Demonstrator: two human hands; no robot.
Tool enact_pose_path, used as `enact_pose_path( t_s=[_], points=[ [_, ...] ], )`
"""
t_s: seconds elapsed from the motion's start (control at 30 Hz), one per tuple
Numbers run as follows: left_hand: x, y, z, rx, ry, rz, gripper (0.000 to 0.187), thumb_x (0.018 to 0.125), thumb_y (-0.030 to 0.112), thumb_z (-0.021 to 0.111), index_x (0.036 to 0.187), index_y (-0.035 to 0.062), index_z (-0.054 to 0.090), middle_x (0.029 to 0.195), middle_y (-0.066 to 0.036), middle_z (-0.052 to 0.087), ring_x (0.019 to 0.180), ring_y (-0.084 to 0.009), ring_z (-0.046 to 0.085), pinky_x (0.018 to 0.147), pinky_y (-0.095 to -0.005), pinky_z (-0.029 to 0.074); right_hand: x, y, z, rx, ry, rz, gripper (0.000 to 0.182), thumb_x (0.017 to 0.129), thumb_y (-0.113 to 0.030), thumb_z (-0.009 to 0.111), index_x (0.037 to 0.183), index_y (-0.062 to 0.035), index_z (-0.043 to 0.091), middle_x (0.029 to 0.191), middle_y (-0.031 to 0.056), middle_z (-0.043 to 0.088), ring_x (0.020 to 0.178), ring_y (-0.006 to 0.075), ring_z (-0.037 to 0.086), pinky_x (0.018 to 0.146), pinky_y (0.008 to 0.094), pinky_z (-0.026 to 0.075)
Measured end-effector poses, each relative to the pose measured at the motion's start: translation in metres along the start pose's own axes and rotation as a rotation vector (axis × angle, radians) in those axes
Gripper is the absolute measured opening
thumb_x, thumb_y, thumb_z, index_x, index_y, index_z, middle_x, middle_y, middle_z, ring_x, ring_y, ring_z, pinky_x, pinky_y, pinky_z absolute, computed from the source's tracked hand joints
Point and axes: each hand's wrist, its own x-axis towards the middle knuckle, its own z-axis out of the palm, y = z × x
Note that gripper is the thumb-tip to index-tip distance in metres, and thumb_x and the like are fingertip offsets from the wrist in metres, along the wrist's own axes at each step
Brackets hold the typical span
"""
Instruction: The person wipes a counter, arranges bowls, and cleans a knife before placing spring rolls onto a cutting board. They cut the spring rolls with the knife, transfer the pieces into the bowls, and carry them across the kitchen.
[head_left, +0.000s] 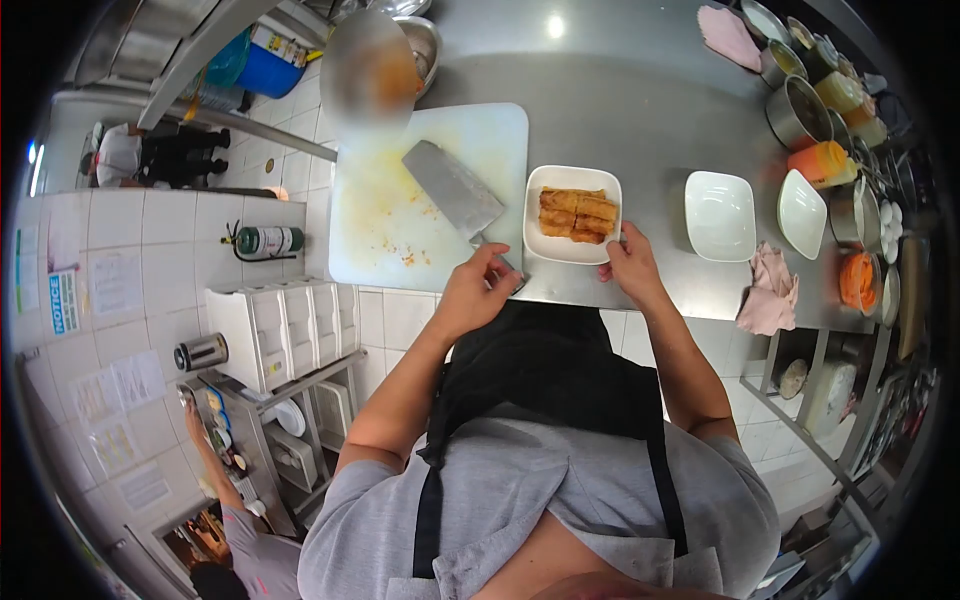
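A white square bowl (pixel 533 238) holds several golden-brown fried rolls (pixel 577 214), lying side by side. My right hand (pixel 632 262) pinches the bowl's near right corner. A wide-bladed cleaver (pixel 452 188) lies flat across the white cutting board (pixel 360 215), its handle towards me at the board's near edge. My left hand (pixel 478 290) has curled fingers at the cleaver's handle and partly covers it. Crumbs and yellowish stains mark the board.
Two white dishes (pixel 720 216) (pixel 802 215) and a pink cloth (pixel 768 290) sit to the right. Beyond them are pots (pixel 800 112) and an orange-filled squeeze bottle (pixel 818 162). Metal bowls (pixel 425 50) stand at the back left. Another person's arm (pixel 215 460) reaches over a lower-left counter.
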Motion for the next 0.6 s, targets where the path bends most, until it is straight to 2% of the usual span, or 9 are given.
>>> enact_pose_path(
  t_s=[0.1, 0.13, 0.17, 0.23, 0.27, 0.33, 0.37, 0.43, 0.6],
  points=[
    [0.002, -0.004, 0.019, -0.075, 0.041, 0.008, 0.056, 0.096, 0.022, 0.073, 0.141, -0.0017, 0.050, 0.089, -0.014, 0.072, 0.074, -0.0214, 0.067, 0.071, -0.0355, 0.054, -0.013, -0.024, 0.002, -0.029, 0.017, -0.036, 0.040, 0.097, -0.003, 0.048, 0.135, 0.0081, 0.046, 0.087, 0.0165, 0.068, 0.062, 0.0166, 0.066, 0.053, 0.0312, 0.057],
    [0.003, 0.001, 0.020, -0.058, 0.021, -0.014, 0.059, 0.100, 0.024, 0.068, 0.147, -0.0011, 0.043, 0.088, -0.014, 0.071, 0.074, -0.0186, 0.067, 0.069, -0.0338, 0.053, -0.017, -0.032, 0.004, -0.040, 0.010, -0.035, 0.040, 0.097, -0.003, 0.048, 0.135, 0.0081, 0.046, 0.087, 0.0165, 0.068, 0.062, 0.0166, 0.066, 0.053, 0.0312, 0.057],
    [0.007, 0.002, 0.022, -0.067, 0.027, -0.016, 0.059, 0.100, 0.024, 0.068, 0.147, -0.0011, 0.043, 0.088, -0.014, 0.071, 0.074, -0.0186, 0.067, 0.069, -0.0338, 0.053, -0.020, -0.040, 0.007, -0.051, 0.021, -0.054, 0.039, 0.097, -0.002, 0.048, 0.135, 0.0081, 0.046, 0.085, 0.0163, 0.068, 0.061, 0.0167, 0.066, 0.053, 0.0309, 0.056],
    [0.014, 0.003, 0.023, -0.369, 0.019, -0.135, 0.052, 0.104, 0.022, 0.063, 0.148, -0.0002, 0.044, 0.086, -0.012, 0.070, 0.071, -0.0150, 0.065, 0.065, -0.0303, 0.051, -0.025, -0.056, 0.014, -0.073, 0.026, -0.079, 0.038, 0.096, -0.001, 0.048, 0.134, 0.0081, 0.047, 0.084, 0.0162, 0.069, 0.060, 0.0169, 0.065, 0.052, 0.0306, 0.055],
    [0.015, 0.005, 0.019, -0.379, 0.030, -0.133, 0.052, 0.104, 0.022, 0.063, 0.148, -0.0002, 0.044, 0.086, -0.012, 0.070, 0.071, -0.0150, 0.065, 0.065, -0.0303, 0.051, -0.027, -0.063, 0.019, -0.064, 0.007, -0.082, 0.038, 0.096, -0.001, 0.048, 0.133, 0.0079, 0.047, 0.083, 0.0159, 0.068, 0.060, 0.0168, 0.065, 0.052, 0.0306, 0.055],
    [0.014, 0.015, 0.007, -0.655, -0.006, -0.184, 0.042, 0.107, 0.019, 0.057, 0.143, 0.0007, 0.047, 0.085, -0.009, 0.069, 0.069, -0.0121, 0.062, 0.061, -0.0266, 0.049, -0.030, -0.072, 0.029, -0.068, -0.028, -0.090, 0.038, 0.096, -0.001, 0.048, 0.133, 0.0077, 0.047, 0.083, 0.0156, 0.068, 0.059, 0.0166, 0.065, 0.052, 0.0306, 0.055],
    [0.012, 0.015, 0.001, -0.664, 0.012, -0.181, 0.042, 0.107, 0.019, 0.057, 0.143, 0.0007, 0.047, 0.085, -0.009, 0.069, 0.069, -0.0121, 0.062, 0.061, -0.0266, 0.049, -0.031, -0.075, 0.035, -0.074, -0.070, -0.077, 0.042, 0.096, -0.002, 0.049, 0.136, 0.0081, 0.045, 0.085, 0.0157, 0.069, 0.060, 0.0159, 0.065, 0.053, 0.0306, 0.055],
    [0.006, 0.012, -0.011, -0.719, 0.081, -0.217, 0.027, 0.107, 0.019, 0.051, 0.129, 0.0041, 0.054, 0.083, -0.007, 0.070, 0.061, -0.0100, 0.057, 0.057, -0.0253, 0.043, -0.033, -0.079, 0.053, -0.092, -0.131, -0.070, 0.046, 0.096, -0.003, 0.050, 0.140, 0.0085, 0.043, 0.087, 0.0159, 0.070, 0.061, 0.0151, 0.065, 0.054, 0.0307, 0.056],
    [-0.024, -0.017, -0.044, -0.807, 0.209, -0.199, 0.025, 0.102, 0.011, 0.045, 0.124, 0.0037, 0.056, 0.082, -0.009, 0.069, 0.060, -0.0109, 0.055, 0.056, -0.0258, 0.043, -0.035, -0.080, 0.108, -0.103, -0.246, -0.105, 0.045, 0.098, -0.005, 0.052, 0.140, 0.0079, 0.043, 0.085, 0.0140, 0.069, 0.062, 0.0146, 0.065, 0.055, 0.0302, 0.056]
  ],
)
